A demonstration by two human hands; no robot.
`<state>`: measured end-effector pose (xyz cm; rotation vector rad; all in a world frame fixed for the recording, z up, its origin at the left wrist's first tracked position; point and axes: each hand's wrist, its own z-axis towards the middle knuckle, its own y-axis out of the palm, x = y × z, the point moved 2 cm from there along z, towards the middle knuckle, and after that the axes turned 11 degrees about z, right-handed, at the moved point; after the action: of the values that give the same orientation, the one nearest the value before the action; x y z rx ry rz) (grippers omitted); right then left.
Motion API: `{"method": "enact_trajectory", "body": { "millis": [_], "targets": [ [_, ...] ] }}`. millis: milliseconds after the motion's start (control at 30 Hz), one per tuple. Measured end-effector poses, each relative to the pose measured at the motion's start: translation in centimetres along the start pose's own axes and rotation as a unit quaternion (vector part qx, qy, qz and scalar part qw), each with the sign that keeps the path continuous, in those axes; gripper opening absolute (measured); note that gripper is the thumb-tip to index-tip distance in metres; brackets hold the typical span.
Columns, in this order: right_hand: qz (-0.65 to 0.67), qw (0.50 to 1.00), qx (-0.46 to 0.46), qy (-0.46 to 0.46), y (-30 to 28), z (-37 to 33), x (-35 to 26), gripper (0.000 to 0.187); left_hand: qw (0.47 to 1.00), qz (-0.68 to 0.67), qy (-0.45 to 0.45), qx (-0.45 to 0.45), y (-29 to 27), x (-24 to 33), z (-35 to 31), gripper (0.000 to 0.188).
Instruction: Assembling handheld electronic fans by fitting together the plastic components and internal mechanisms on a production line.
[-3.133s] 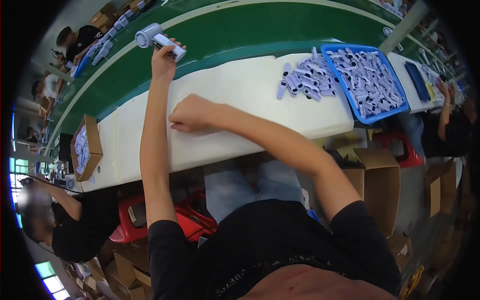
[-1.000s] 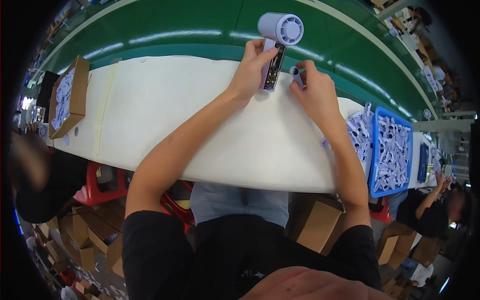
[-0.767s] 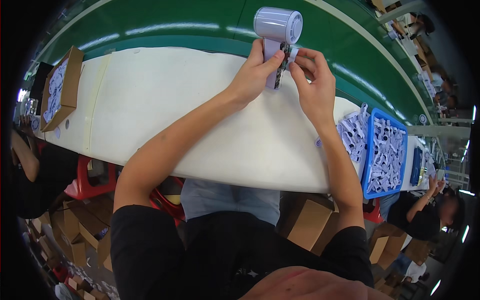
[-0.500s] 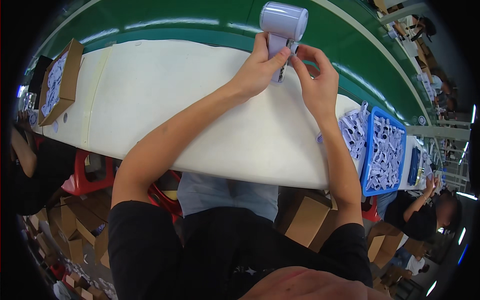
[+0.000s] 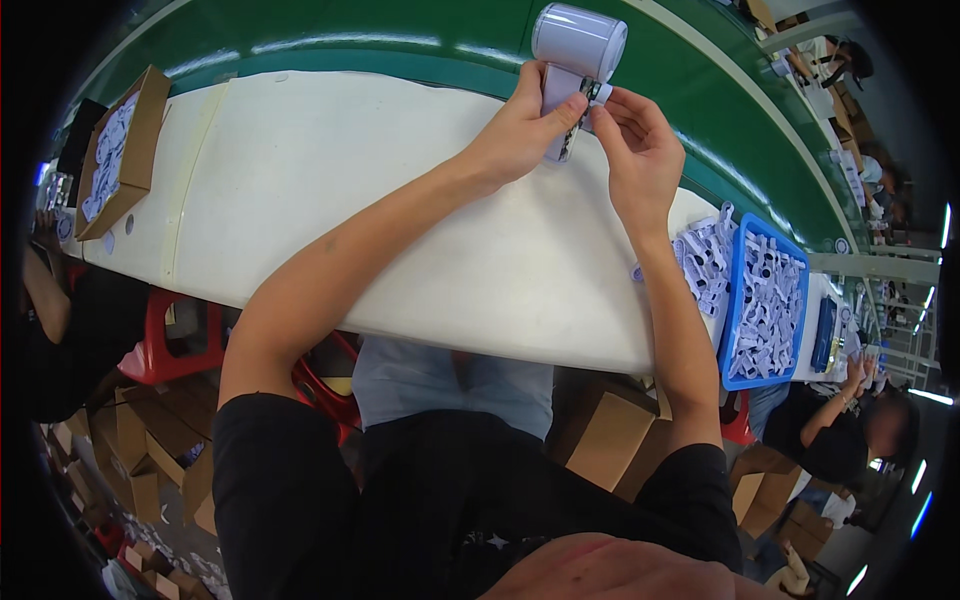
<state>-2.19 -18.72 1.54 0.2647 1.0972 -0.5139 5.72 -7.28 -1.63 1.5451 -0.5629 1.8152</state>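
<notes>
A white hair-dryer-shaped device [image 5: 578, 42] is held up over the far side of the table, its cylindrical head on top and its handle pointing down. My left hand [image 5: 510, 135] is closed round the handle, the thumb pressed across its front. Along the handle's right side runs a dark strip with small details too fine to make out. My right hand [image 5: 645, 150] pinches a small white piece [image 5: 603, 93] against that side, just below the head. Its other fingers are curled, and part of the piece is hidden by the fingertips.
The white table [image 5: 300, 180] borders a green surface [image 5: 400, 45]. At right, a blue basket [image 5: 728, 345] full of white parts stands beside a loose pile [image 5: 708, 255] of them. A cardboard box [image 5: 140, 165] of white parts is at far left. Co-workers sit at both sides.
Both hands and the device have shifted slightly right. The right fingers have curled in more, and the small white piece at the handle's side shows more clearly.
</notes>
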Motion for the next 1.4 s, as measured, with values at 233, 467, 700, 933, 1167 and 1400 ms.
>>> {"method": "enact_trajectory", "body": {
  "millis": [233,467,700,933,1167,1400],
  "targets": [
    [0.02,1.0,0.003,0.002,-0.18,0.26,0.31,0.026,1.0,0.016,0.013,0.006,-0.24,0.13,0.16,0.059],
    [0.058,0.998,-0.003,0.02,-0.26,0.44,0.24,0.027,1.0,-0.001,0.027,0.003,-0.25,0.13,0.2,0.058],
    [0.03,0.999,-0.016,0.014,-0.77,0.85,-0.05,0.026,0.998,-0.003,0.066,-0.001,0.01,0.15,0.26,0.058],
    [0.029,0.999,-0.018,0.012,-0.77,0.82,-0.43,0.025,0.998,0.016,0.067,0.009,0.11,-0.07,0.29,0.058],
    [0.031,0.999,-0.028,0.012,-0.54,0.7,-0.47,0.027,0.998,-0.007,0.055,-0.01,-0.2,-0.15,0.29,0.056],
    [0.015,0.998,-0.049,0.022,-0.45,0.52,0.06,0.028,0.999,0.01,0.046,-0.014,-0.47,-0.37,0.33,0.055]
  ]
}}
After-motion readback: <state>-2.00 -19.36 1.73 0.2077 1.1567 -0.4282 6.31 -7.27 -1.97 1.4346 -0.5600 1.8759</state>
